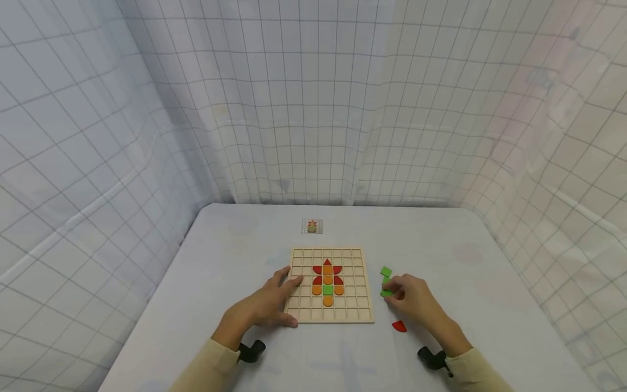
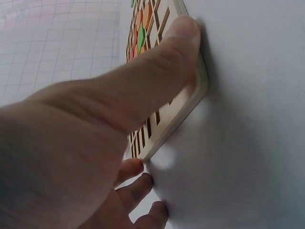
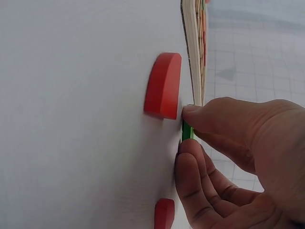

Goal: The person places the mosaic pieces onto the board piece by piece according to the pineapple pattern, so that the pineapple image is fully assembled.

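A square wooden grid board (image 1: 303, 314) lies flat, with a pattern of red, orange and green pieces in its middle. My left hand (image 1: 266, 305) rests spread at its left side. The left thumb (image 2: 183, 36) lies on the board's corner in the left wrist view. Right of the board, my right hand (image 1: 413, 296) pinches a green tile (image 3: 187, 131) between thumb and fingers, low over the table. Another green square tile (image 1: 386, 271) lies just beyond the fingertips. A red quarter-circle piece (image 1: 399, 326) lies nearer me; the right wrist view shows a second red piece (image 3: 164, 214).
A small picture card (image 1: 312, 226) with a flower-like pattern lies behind the board. The white table (image 1: 416, 234) is bounded by gridded white curtains (image 1: 313, 109) at the back and sides. Black wrist cameras (image 1: 252, 351) are strapped on both wrists.
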Available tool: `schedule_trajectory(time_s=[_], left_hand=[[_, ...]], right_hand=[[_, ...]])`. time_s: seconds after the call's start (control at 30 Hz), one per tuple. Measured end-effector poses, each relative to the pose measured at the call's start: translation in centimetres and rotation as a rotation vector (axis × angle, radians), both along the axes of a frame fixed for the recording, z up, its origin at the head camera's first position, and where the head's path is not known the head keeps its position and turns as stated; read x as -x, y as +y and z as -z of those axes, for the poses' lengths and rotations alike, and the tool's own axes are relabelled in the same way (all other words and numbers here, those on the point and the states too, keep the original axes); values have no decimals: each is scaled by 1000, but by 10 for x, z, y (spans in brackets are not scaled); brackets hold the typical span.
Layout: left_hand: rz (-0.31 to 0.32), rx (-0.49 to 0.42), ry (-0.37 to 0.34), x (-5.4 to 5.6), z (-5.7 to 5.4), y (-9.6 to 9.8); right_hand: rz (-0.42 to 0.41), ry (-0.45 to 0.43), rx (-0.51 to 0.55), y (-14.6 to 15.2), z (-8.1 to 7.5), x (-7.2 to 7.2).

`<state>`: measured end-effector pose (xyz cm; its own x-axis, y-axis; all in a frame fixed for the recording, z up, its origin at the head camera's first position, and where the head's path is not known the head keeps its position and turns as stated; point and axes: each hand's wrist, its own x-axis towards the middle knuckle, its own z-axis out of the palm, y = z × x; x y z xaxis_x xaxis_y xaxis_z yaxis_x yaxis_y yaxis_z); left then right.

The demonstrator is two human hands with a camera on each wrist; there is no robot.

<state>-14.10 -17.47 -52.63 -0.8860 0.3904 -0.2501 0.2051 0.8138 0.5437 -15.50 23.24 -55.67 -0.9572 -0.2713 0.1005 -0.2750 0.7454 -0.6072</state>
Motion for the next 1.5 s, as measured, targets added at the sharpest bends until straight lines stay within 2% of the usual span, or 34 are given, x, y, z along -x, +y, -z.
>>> schedule_trajectory(time_s=[0.27, 0.53, 0.77, 1.03, 1.33, 1.5], left_hand=[[12, -1, 13, -1, 8, -4], [7, 5, 6, 1, 10, -6], [19, -26, 33, 2, 7, -10], [4, -28, 29, 2, 8, -8], [14, -34, 35, 1, 8, -7], [20, -39, 37, 1, 8, -7]], right_hand=[[-6, 30, -1, -3, 0, -3], [-16, 68, 23, -11, -4, -5], [-82, 97, 69, -19, -10, -1], [-186, 83, 101, -34, -9, 2], [-297, 56, 129, -54, -9, 0], [-352, 95, 110, -64, -7, 0]])
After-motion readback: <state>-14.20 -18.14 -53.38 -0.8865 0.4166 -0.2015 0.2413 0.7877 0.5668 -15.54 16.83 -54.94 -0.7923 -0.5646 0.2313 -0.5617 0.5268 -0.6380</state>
